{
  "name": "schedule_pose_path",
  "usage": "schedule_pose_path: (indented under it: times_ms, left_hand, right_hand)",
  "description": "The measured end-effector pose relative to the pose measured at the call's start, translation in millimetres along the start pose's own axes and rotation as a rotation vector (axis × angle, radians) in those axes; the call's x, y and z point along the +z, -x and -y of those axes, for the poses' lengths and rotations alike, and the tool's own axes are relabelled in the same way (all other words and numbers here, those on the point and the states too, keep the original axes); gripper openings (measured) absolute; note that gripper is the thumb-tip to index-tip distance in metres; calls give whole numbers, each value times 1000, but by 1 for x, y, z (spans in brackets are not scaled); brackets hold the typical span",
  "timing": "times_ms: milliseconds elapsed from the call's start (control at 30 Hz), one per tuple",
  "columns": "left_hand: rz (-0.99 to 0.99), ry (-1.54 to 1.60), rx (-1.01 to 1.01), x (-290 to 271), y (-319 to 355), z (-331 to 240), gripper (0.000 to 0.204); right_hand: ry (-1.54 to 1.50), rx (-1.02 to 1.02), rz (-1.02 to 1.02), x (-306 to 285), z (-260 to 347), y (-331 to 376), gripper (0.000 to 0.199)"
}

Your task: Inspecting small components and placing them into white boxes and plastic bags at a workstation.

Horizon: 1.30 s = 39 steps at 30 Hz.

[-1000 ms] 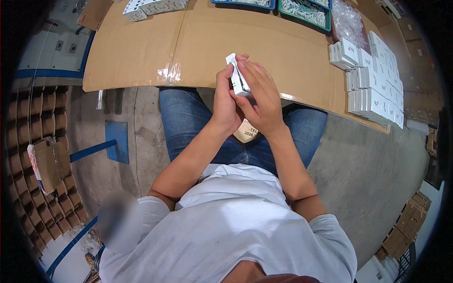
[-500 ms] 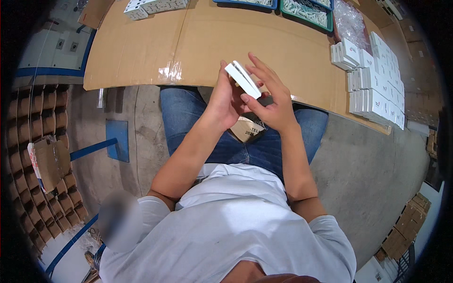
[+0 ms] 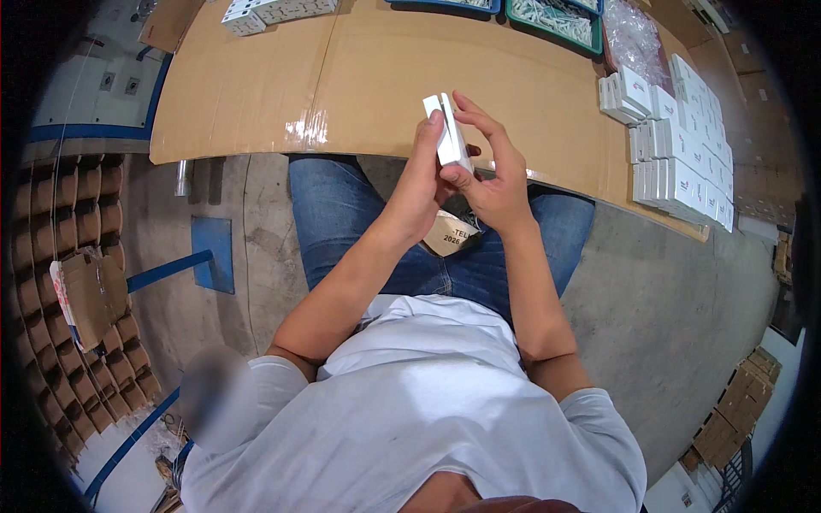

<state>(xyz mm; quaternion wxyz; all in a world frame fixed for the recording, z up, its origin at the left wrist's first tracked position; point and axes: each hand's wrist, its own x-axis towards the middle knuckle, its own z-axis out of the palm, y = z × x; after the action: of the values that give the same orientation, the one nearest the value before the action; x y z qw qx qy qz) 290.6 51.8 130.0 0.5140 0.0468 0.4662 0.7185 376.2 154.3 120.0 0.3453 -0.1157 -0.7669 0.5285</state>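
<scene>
Left hand [image 3: 417, 184] and right hand [image 3: 494, 175] both pinch a small white box [image 3: 448, 130] upright, over the near edge of the cardboard-covered surface [image 3: 256, 94]. With only fingertips gripping, it could slip onto the lap. Half a second ago the box lay tilted flatter.

Seated at a cardboard-covered table [image 3: 359, 85], the person grips a small white box [image 3: 448, 128] with the left hand [image 3: 421, 175] and right hand [image 3: 494, 175]; stacked white boxes [image 3: 680, 154] sit right.
</scene>
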Motion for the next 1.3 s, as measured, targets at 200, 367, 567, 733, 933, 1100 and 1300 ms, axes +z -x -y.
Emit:
schedule_pose_path:
  times_ms: [200,367,567,733,933,1100,1300]
  left_hand:
    - [-28,107,-50,12,10,1,58]
    - [-48,176,-12,17,12,2,54]
    - [-74,227,-4,29,18,1,53]
    - [-62,268,18,31,21,7,51]
    - [-45,269,42,32,21,10,52]
    - [-62,254,61,36,22,12,52]
    - [-68,270,75,34,20,18,50]
  right_hand:
    - [7,-39,53,3,2,-1,71]
    - [-7,-61,63,5,1,0,71]
    - [16,-113,45,5,0,1,66]
    - [32,-122,44,4,-4,1,68]
    - [58,-140,40,2,-6,1,71]
    - [69,-170,24,2,-9,3,75]
    - [116,-231,33,4,-7,2,71]
